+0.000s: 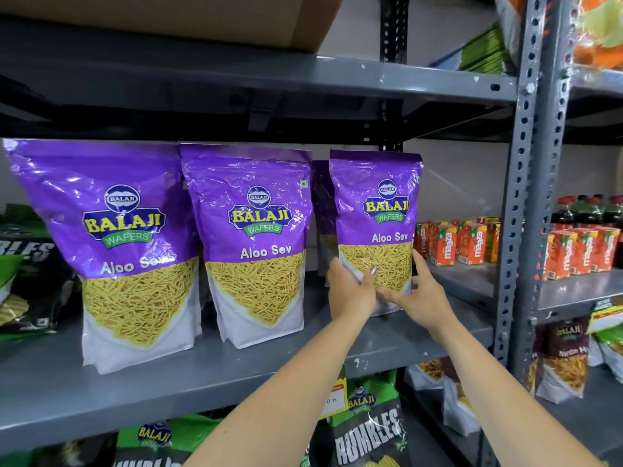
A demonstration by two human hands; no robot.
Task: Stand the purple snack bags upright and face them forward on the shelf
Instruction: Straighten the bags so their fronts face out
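Note:
Three purple Aloo Sev snack bags face forward on the grey shelf. The left bag and the middle bag stand upright on their own. The right bag stands upright, gripped low down by both hands. My left hand holds its lower left corner, thumb across the front. My right hand cups its lower right edge and bottom. Another purple bag shows partly behind, between the middle and right bags.
A grey slotted upright post stands right of the held bag. Orange juice cartons sit further right on the same level. Green and black chip bags lie at the far left, and more on the shelf below. A cardboard box rests above.

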